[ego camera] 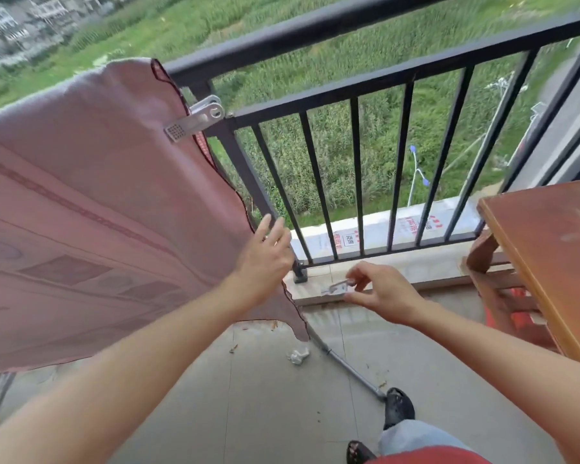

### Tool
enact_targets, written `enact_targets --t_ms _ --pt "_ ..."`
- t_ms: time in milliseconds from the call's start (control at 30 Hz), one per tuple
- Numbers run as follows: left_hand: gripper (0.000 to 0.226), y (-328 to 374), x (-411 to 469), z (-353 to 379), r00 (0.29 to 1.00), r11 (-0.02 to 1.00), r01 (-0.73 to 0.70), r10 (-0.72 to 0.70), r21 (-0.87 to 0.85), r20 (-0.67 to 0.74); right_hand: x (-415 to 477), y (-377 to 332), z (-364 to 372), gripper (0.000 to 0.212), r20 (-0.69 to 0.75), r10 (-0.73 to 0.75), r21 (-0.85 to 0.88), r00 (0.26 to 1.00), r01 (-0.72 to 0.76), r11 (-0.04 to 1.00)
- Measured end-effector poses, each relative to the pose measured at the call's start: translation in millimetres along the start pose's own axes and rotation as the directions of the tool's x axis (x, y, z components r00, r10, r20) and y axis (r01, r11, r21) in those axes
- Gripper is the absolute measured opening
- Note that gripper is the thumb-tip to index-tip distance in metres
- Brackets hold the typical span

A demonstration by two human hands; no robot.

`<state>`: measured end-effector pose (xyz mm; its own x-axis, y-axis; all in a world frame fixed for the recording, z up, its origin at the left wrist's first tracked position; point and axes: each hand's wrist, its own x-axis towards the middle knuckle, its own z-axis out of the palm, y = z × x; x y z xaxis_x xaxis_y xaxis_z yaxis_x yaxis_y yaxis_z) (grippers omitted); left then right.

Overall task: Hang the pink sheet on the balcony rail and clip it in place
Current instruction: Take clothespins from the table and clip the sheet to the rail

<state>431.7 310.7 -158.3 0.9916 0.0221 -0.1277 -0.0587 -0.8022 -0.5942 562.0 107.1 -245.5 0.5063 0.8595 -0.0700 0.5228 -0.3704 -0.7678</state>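
Risk, sheet: likely to slide or blow off the balcony rail (pixel 315 28), since only one fastening shows at this end and the drop beyond is open field.
Risk, spare clip (pixel 339 287): held by a fingertip pinch only; a fumble near the bars (pixel 357 175) could send it through and down, out of reach.
Risk, hem: the lower corner at 6 o'clock hangs loose and may swing onto the littered floor (pixel 248 396).
Pink sheet (pixel 91 202): at 9 o'clock, draped over the rail, filling the left of the view; dusty pink with woven bands and a dark scalloped edge; the cloth bellies inward.
Fitted clip (pixel 195 120): metal, at 11 o'clock, biting the sheet's right edge at the rail.
Left hand (pixel 267 256): near centre, fingers spread straight at the hem; contact cannot be told.
Right hand (pixel 385 296): at 4 o'clock, thumb and forefinger pinching the spare clip.
Table (pixel 549 262): wooden, at 3 o'clock.
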Motion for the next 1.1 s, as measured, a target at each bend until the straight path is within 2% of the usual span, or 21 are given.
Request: enact_targets --t_ms 67,100,133,200,333,467,533,633,700,733,767,900,1100 --pt "0.030 -15 23 0 0.940 0.991 0.041 -0.082 0.129 0.332 3 10 -3 0.030 0.003 0.042 0.007 0.999 -0.042 0.999" --pt "0.028 -24 31 -3 0.890 0.985 0.072 -0.135 0.158 0.435 4 13 -2 0.029 0.015 0.064 0.014 0.998 -0.064 0.998" --pt "0.023 -31 36 -5 0.852 0.984 0.114 -0.166 0.134 0.497 5 14 0 0.029 0.028 0.077 0.024 0.997 -0.078 0.997" --pt "0.022 -42 49 -3 0.803 0.975 0.219 -0.165 -0.026 0.572 8 19 1 0.030 0.049 0.097 0.036 0.994 -0.099 0.994" --pt "0.015 -46 61 5 0.814 0.892 0.363 -0.163 -0.269 0.557 11 28 7 0.028 0.072 0.122 0.061 0.990 -0.127 0.990" --pt "0.027 -49 59 14 0.859 0.805 0.364 -0.095 -0.469 0.503 10 31 17 0.035 0.045 0.175 0.136 0.984 -0.180 0.974" --pt "0.030 -46 51 14 0.864 0.838 0.309 -0.049 -0.450 0.502 9 30 23 0.033 0.032 0.196 0.164 0.980 -0.199 0.966" --pt "0.013 -32 32 13 0.827 0.958 0.162 -0.002 -0.236 0.562 0 25 36 0.025 0.008 0.228 0.162 0.974 -0.227 0.960" --pt "0.023 -17 17 13 0.812 0.985 0.100 0.002 -0.143 0.584 -18 21 48 0.027 -0.022 0.260 0.158 0.965 -0.254 0.954" --pt "0.018 -11 12 11 0.826 0.988 0.090 -0.004 -0.125 0.564 -27 20 54 0.028 -0.037 0.273 0.159 0.961 -0.264 0.951" --pt "0.011 -5 7 6 0.841 0.986 0.100 -0.011 -0.136 0.540 -38 17 59 0.028 -0.048 0.289 0.156 0.956 -0.279 0.948" --pt "0.017 11 -4 -9 0.876 0.974 0.114 -0.006 -0.196 0.483 -65 12 69 0.025 -0.130 0.316 0.197 0.940 -0.287 0.937" --pt "0.017 47 -29 -21 0.873 0.972 0.099 0.018 -0.213 0.488 -108 -7 85 0.021 -0.243 0.323 0.243 0.915 -0.265 0.933"
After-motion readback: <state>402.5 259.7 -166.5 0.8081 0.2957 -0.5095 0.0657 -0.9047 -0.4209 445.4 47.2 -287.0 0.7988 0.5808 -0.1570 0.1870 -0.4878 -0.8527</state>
